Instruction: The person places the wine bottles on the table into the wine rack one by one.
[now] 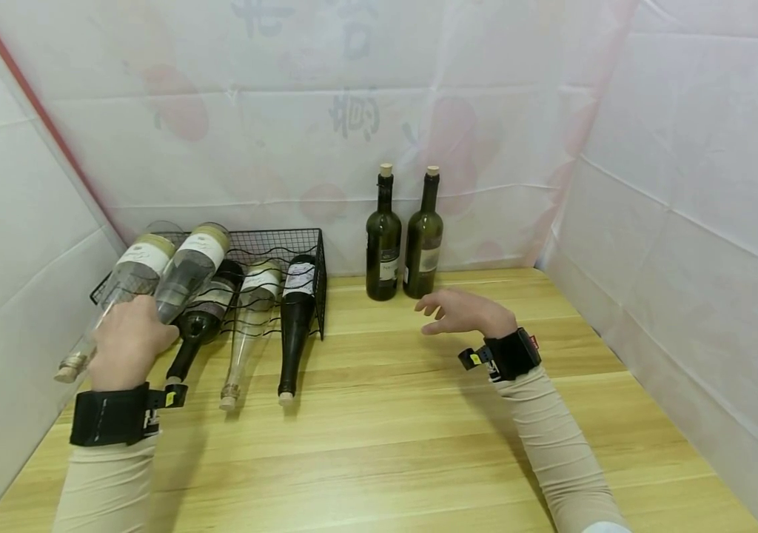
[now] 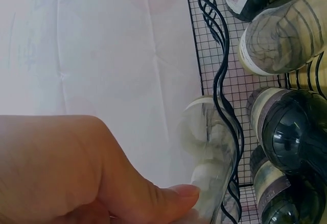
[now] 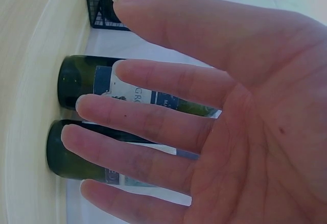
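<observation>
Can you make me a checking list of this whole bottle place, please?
Surface: wooden table, light brown.
Job's things: black wire rack with lying bottles, necks toward the person; two corked green bottles stand to its right.
Clutter: nothing seen.
Left hand: holds a clear bottle at the rack's left end; fingers partly hidden.
Right hand: fingers spread, near the standing bottles.
Cables: nothing seen.
Surroundings: pale sheets around the table.

The rack (image 1: 272,240) is gridded black, the standing bottles (image 1: 383,240) green, the table (image 1: 352,459) yellow wood-grain
</observation>
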`<state>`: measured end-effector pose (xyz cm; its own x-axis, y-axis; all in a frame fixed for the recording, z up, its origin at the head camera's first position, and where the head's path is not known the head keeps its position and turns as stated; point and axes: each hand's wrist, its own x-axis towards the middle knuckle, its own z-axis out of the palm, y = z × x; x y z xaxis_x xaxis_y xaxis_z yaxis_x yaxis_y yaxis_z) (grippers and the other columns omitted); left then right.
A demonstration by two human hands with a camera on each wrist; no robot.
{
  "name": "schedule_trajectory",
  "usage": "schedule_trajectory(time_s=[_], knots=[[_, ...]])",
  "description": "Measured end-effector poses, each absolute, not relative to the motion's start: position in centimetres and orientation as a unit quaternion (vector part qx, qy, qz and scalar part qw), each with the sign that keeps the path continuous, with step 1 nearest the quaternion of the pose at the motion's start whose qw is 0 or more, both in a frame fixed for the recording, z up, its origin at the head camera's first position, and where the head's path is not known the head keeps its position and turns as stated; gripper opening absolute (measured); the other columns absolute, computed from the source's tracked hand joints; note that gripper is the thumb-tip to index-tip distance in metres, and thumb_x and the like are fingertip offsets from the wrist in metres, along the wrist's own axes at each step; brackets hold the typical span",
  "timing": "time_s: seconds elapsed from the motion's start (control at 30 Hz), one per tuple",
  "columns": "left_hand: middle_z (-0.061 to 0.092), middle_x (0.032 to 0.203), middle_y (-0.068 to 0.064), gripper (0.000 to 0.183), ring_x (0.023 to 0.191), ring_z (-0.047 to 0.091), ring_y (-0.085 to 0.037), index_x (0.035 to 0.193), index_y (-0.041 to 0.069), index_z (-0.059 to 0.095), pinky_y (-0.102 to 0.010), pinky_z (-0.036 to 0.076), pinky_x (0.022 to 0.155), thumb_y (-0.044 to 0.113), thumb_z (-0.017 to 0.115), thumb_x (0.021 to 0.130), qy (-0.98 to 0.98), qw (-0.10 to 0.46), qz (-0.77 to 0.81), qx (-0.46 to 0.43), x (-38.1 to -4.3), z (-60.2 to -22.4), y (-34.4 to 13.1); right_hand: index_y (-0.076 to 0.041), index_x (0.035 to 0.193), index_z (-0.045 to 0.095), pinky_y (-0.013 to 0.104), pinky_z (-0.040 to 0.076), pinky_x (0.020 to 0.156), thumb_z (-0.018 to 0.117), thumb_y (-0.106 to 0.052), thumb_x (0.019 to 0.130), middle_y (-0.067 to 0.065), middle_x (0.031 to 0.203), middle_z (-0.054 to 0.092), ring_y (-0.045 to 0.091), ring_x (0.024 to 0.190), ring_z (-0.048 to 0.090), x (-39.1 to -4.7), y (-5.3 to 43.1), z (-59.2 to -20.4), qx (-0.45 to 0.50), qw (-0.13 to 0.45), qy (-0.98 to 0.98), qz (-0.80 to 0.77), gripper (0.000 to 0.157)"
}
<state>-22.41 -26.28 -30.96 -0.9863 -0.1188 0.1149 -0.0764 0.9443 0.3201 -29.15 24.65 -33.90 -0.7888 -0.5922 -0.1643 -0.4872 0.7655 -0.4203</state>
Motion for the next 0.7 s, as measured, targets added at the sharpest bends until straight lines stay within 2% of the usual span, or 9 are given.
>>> schedule_trajectory(time_s=[0.3,0.5,0.7], knots=[[0.057,0.081,-0.024,0.015,0.072,0.054,-0.038,0.074,0.002,0.052,-0.045,0.043,0.054,0.012,0.059,0.084,-0.986,0.027,-0.161,0.041,-22.33,-30.9,-26.63,-0.001,0.142,0.058,0.045,0.056,0.1,0.068,-0.024,0.1,0.024,0.139,0.063,0.041,0.121,0.066,-29.17,24.67,-33.9,-0.293,0.146,0.927,-0.184,0.048],[0.058,0.083,-0.024,0.014,0.072,0.055,-0.037,0.078,0.001,0.054,-0.043,0.043,0.053,0.012,0.057,0.086,-0.984,0.011,-0.172,0.046,-22.15,-30.88,-26.76,-0.001,0.141,0.058,0.045,0.055,0.1,0.068,-0.024,0.1,0.024,0.138,0.063,0.043,0.123,0.064,-29.3,24.7,-34.0,-0.295,0.148,0.925,-0.188,0.048],[0.056,0.076,-0.019,0.013,0.067,0.053,-0.033,0.077,0.001,0.054,-0.04,0.041,0.053,0.011,0.055,0.086,-0.985,0.008,-0.17,0.038,-22.16,-30.87,-26.7,-0.001,0.142,0.058,0.045,0.055,0.101,0.068,-0.024,0.1,0.024,0.139,0.063,0.041,0.123,0.065,-29.55,24.78,-34.23,-0.295,0.149,0.925,-0.186,0.049]])
